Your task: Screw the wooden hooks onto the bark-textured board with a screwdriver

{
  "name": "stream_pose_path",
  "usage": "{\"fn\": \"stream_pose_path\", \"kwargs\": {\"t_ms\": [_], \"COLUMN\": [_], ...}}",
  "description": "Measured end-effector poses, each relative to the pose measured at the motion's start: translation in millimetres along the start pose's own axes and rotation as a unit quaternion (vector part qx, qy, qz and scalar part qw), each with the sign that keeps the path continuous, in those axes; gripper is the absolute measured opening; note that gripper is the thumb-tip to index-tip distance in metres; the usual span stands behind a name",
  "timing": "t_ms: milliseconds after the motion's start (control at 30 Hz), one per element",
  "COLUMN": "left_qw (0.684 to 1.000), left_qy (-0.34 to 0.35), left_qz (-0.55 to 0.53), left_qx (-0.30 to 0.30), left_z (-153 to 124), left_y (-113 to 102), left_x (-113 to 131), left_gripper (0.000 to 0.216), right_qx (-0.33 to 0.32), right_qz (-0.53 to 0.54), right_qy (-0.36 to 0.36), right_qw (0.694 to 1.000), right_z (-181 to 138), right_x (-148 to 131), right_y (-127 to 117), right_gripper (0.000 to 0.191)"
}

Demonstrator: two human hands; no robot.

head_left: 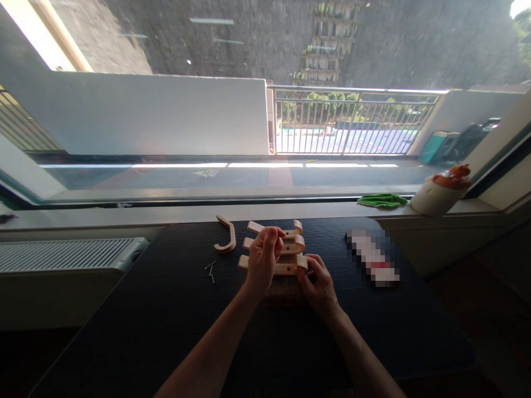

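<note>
Three curved wooden hooks lie side by side on the dark table, and the nearest wooden hook has a dark hole in its flat part. My right hand pinches the curled right end of this hook. Above the row, my left hand is closed, its fingers curled together over the middle of the hooks; what it holds, if anything, is hidden. Beneath the nearest hook a brownish surface shows dimly. A separate wooden hook lies to the left, with several screws in front of it.
The black table stands against a window sill. On its right lies a pixelated, blurred-out item. A green cloth and a white container with an orange-brown top sit on the sill. A radiator is at left.
</note>
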State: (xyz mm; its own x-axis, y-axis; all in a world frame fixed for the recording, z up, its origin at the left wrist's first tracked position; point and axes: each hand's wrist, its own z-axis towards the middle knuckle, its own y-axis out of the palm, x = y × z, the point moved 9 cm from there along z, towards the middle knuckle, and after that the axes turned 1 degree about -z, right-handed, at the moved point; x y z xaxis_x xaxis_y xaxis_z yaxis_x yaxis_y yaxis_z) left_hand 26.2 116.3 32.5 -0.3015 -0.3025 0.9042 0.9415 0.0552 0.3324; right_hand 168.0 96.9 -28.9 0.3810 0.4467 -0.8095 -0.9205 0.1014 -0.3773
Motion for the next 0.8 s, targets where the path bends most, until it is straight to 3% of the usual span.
{"fn": "stream_pose_path", "kwargs": {"t_ms": [167, 333, 433, 800], "left_qw": [1.000, 0.994, 0.991, 0.998], "left_qy": [0.021, 0.066, 0.053, 0.014], "left_qz": [-0.006, 0.064, 0.081, 0.053], "left_qx": [-0.013, 0.060, 0.088, 0.009], "left_z": [-1, -11, -15, -8], "left_y": [0, -17, -21, 5], "left_x": [4, 20, 22, 5], "left_gripper": [0.022, 0.015, 0.015, 0.031], "right_qx": [0.000, -0.001, -0.003, -0.007], "right_qz": [-0.003, 0.001, 0.000, 0.002], "right_qy": [0.002, 0.002, 0.003, 0.005], "right_qw": [1.000, 1.000, 1.000, 1.000], "right_z": [0, 0, 0, 0], "right_x": [0, 0, 1, 1], "right_y": [0, 0, 1, 1], "right_gripper": [0.017, 0.017, 0.017, 0.017]}}
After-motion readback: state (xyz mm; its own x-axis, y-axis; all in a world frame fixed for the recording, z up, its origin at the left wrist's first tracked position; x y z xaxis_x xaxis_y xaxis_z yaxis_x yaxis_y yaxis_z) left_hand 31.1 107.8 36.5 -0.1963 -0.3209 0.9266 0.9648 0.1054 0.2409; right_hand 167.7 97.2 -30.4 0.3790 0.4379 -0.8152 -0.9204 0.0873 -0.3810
